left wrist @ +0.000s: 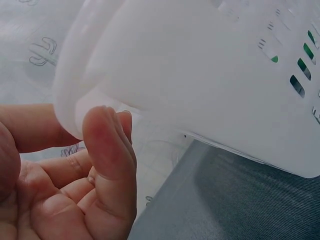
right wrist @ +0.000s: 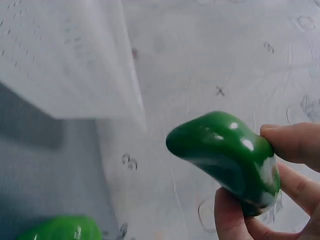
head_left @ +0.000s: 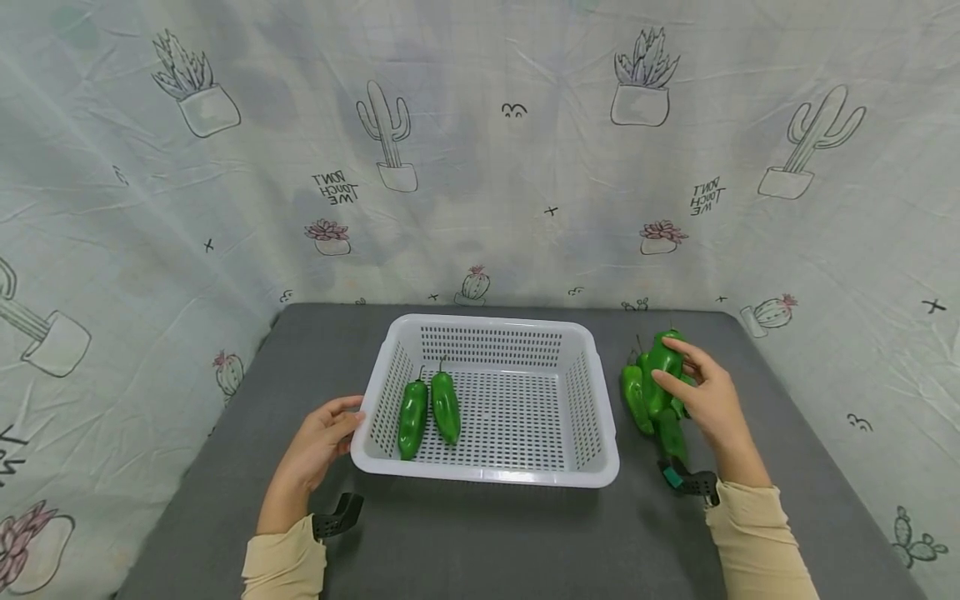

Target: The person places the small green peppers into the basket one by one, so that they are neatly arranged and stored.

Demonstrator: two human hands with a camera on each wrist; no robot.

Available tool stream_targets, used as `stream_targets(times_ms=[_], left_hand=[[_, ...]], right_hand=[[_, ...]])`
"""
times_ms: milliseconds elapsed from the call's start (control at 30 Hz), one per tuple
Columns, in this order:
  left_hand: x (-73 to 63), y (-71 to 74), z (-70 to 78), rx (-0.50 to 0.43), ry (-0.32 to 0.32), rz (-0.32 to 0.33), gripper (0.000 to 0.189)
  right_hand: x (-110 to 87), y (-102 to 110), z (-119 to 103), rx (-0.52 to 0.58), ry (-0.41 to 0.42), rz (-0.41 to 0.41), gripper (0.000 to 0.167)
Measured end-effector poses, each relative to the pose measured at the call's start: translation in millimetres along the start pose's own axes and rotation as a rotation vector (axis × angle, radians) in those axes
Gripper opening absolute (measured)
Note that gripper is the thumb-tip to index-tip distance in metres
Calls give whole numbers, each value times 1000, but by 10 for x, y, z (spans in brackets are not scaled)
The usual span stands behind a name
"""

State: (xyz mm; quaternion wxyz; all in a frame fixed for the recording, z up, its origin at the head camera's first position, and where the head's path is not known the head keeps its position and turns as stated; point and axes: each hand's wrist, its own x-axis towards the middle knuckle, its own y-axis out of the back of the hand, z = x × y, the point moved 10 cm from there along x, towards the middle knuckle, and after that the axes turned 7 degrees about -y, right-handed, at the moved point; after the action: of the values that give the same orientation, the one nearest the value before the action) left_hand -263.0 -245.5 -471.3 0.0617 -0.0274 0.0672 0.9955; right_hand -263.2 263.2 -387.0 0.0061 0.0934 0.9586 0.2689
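Observation:
A white plastic basket [head_left: 487, 479] with slotted walls stands mid-table, two green peppers [head_left: 446, 408] lying side by side in its left part. My left hand [head_left: 318, 442] pinches the basket's left rim between thumb and fingers; the left wrist view shows the thumb [left wrist: 107, 145] against the rim. On the right, my right hand [head_left: 701, 392] grips a glossy green pepper [right wrist: 225, 155] between thumb and fingers, above a small pile of green peppers [head_left: 636, 400]. In the right wrist view the held pepper's tapered end points toward the basket.
The grey table [head_left: 487, 542] reaches back to a pale curtain [head_left: 480, 167] printed with cacti, which also hangs along both sides. Each wrist wears a black strap with a camera mount [head_left: 339, 517]. The basket's right wall stands between the peppers inside and the pile.

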Motion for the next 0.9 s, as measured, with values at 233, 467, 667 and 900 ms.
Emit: stream_targets(times_ms=[233,467,667,900], left_hand=[[1,2,-11,5,1,4,46],[7,4,-10,5,2,3,46],[9,2,-2,9,0,2,45],[3,-3,5,2,-3,3,45]], right_hand=[[63,-220,-260,-23,84,-40,57],[86,-430,-391,21,87,-112,57],[135,-588,-485,74,98,-174,58],[201,-715,-644,95,125,-214,57]])
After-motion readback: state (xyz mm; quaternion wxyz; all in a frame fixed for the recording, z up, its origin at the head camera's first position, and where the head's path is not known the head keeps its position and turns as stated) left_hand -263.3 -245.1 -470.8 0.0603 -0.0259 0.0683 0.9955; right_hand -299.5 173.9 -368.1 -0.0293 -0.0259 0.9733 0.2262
